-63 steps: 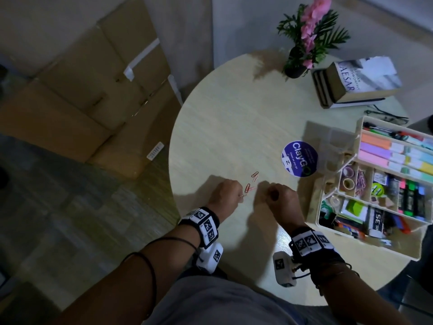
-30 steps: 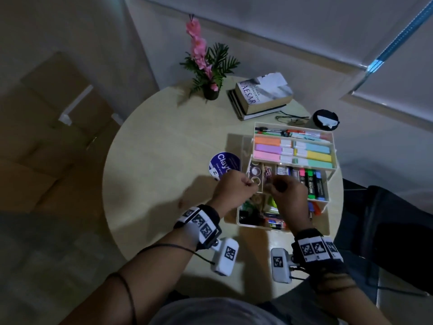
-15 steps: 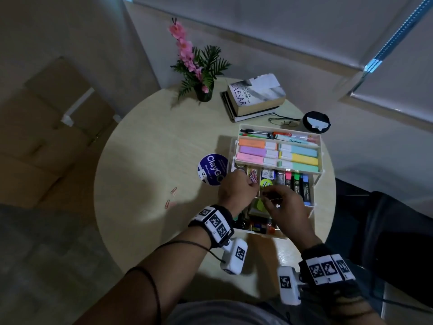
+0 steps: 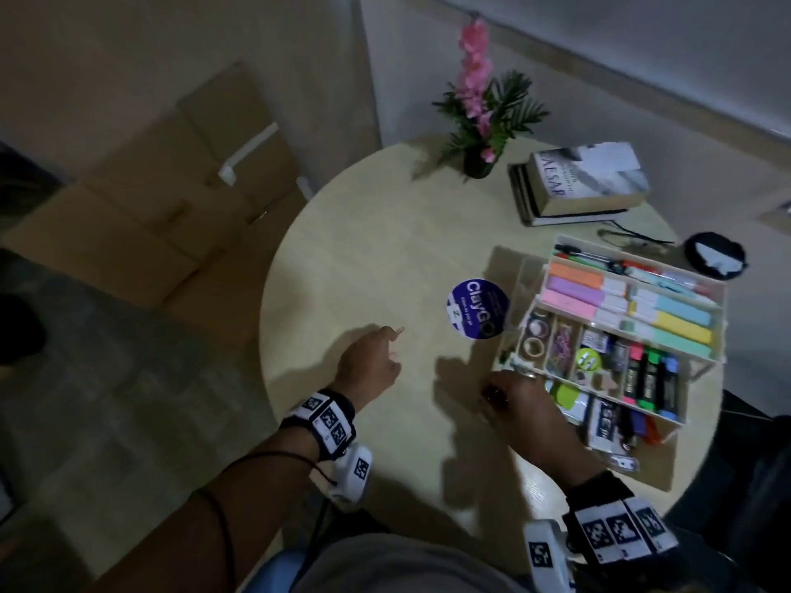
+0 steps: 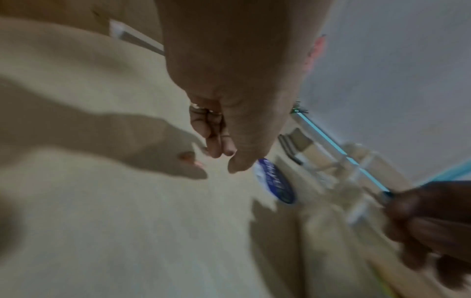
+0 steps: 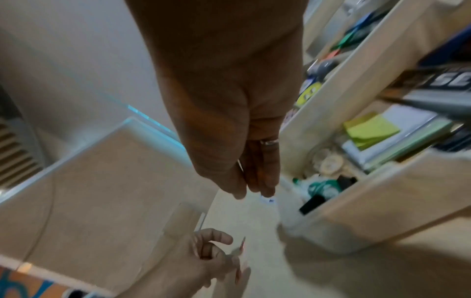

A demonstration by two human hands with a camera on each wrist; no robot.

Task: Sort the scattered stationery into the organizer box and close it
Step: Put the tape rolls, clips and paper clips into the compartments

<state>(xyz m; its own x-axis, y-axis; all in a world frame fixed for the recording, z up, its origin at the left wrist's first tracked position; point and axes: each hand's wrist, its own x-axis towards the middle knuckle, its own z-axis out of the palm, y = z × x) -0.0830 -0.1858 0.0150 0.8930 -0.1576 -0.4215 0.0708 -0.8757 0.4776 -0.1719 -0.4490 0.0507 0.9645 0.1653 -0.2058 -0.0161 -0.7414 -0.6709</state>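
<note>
A round table (image 4: 364,267) stands by the wall. The box (image 4: 702,370) sits open on its right side, with its trays spread out like steps. The top tray holds fat pens (image 4: 599,293) in orange, purple, pink, blue, yellow and green. The next tray has tape rolls (image 4: 535,338), a heap of clips (image 4: 563,348) and markers (image 4: 650,378). The low tray has green sticky notes (image 4: 565,398) and a dark pack with the letters "SE" on it.

The left hand (image 4: 370,365) reaches out over the table, well apart from the box. Its fingers are loosely curled, with one finger pointing ahead, and it holds nothing. Two small red paper clips (image 5: 191,159) lie on the table just in front of its fingertips, but they are too blurry to see well.

The right hand (image 4: 518,400) hangs at the near left corner of the box, fingers straight and pointing down. I cannot tell if it pinches anything. It wears a ring (image 6: 269,142).

A round blue sticker (image 4: 477,308) beside the box says "ClayGo". Behind the box lies a stack of books (image 4: 578,186); the top one reads "AESAR". A pot of pink flowers (image 4: 479,117) stands next to them.
</note>
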